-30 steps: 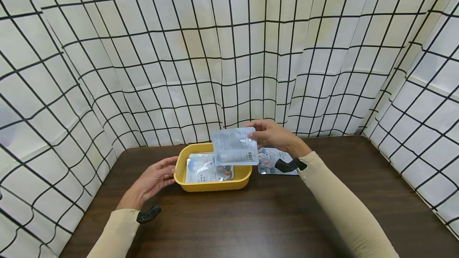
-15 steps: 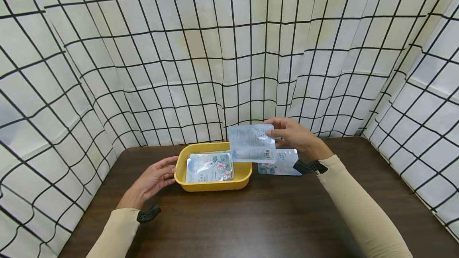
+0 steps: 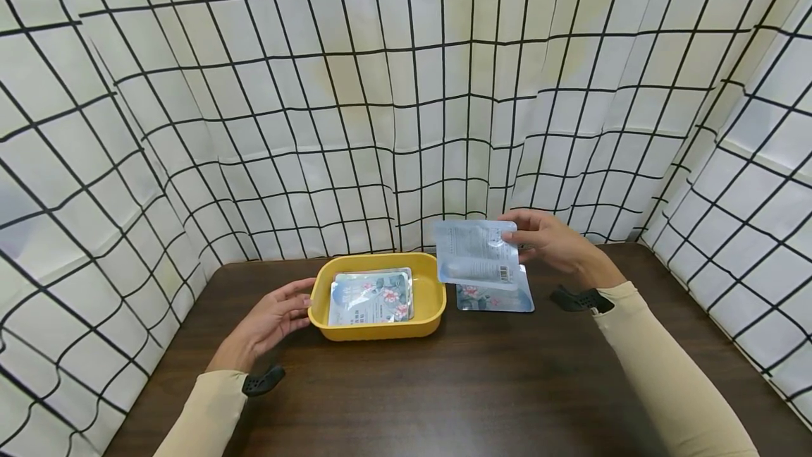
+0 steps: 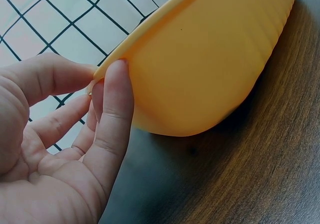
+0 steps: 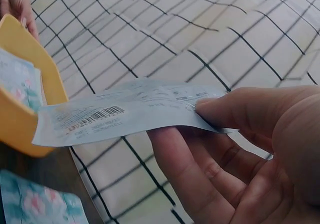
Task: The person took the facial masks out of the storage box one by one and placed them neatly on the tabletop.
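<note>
My right hand (image 3: 550,242) pinches a light-blue foil sheet mask packet (image 3: 474,252) by its corner, thumb on top and fingers beneath. Its printed back, with a barcode, faces the head camera. Below it on the table lies another packet (image 3: 497,300), flower side up and partly covered in the head view. To the left stands a yellow plastic basin (image 3: 380,331) holding a small stack of flowered packets (image 3: 368,298). At the basin's left end, my left hand (image 3: 279,314) pinches the rim between thumb and fingers, as the left wrist view shows (image 4: 65,129).
The dark wooden table (image 3: 406,393) extends in front of the basin and off to the right. Behind it and along both sides hangs a white cloth (image 3: 406,90) with a black grid, close to the table's back edge.
My right hand has carried the pinched packet rightward, from over the basin to above the packet on the table. The left hand and the basin have stayed in place.
</note>
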Tool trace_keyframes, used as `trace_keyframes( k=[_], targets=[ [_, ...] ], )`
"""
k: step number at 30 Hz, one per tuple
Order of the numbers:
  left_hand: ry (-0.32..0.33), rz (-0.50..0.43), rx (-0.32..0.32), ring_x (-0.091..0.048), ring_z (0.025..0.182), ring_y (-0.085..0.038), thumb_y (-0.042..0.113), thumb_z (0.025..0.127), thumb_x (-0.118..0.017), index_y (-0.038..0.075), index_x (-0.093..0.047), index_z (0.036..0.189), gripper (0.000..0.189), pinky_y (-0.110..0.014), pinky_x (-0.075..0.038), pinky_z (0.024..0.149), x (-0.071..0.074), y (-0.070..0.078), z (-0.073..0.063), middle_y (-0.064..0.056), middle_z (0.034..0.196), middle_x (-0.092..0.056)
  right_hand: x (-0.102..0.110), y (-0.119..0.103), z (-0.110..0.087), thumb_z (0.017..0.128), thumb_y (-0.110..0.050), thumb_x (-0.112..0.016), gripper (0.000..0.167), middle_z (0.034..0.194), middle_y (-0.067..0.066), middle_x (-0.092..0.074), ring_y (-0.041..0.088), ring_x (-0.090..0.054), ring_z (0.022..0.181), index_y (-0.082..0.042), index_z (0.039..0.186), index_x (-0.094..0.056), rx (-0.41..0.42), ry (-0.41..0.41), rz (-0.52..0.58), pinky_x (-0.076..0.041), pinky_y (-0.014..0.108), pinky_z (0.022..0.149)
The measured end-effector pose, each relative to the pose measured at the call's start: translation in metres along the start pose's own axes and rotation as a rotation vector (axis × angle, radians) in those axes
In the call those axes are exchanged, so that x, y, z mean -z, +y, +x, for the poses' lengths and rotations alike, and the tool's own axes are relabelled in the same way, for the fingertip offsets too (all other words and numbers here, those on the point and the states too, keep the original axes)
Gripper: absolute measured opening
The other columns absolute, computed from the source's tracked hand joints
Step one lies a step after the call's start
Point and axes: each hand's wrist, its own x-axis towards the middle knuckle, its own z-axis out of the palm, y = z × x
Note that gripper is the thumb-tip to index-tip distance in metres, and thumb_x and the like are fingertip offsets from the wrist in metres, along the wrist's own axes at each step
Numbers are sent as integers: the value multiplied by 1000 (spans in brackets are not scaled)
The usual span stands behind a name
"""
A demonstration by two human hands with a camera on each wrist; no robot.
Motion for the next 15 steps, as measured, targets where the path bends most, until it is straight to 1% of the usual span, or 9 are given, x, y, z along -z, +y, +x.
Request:
trace_keyframes(
  k=[7, 10, 15],
  targets=[
    [3, 0, 1, -66, 97, -19, 16, 100, -66, 10, -35, 157, 65, -30, -58, 88, 0, 0, -1, -6, 120, -66, 24, 11, -18, 100, -13, -64, 40, 121, 9, -65, 26, -67, 101, -4, 138, -55, -19, 15, -34, -60, 46, 80],
    [2, 0, -1, -65, 98, -19, 16, 100, -66, 10, -35, 157, 65, -30, -58, 87, 0, 0, -1, -6, 120, -66, 34, 15, -26, 101, -13, -63, 40, 120, 8, -65, 26, -68, 101, -4, 138, -54, -24, 20, -34, -60, 46, 80],
    [0, -2, 0, -65, 98, -19, 16, 99, -67, 10, -35, 157, 66, -30, -58, 87, 0, 0, 0, -6, 120, -66, 53, 25, -38, 103, -11, -59, 36, 117, 5, -68, 22, -69, 98, -3, 137, -54, -21, 5, -20, -61, 45, 78]
  ],
)
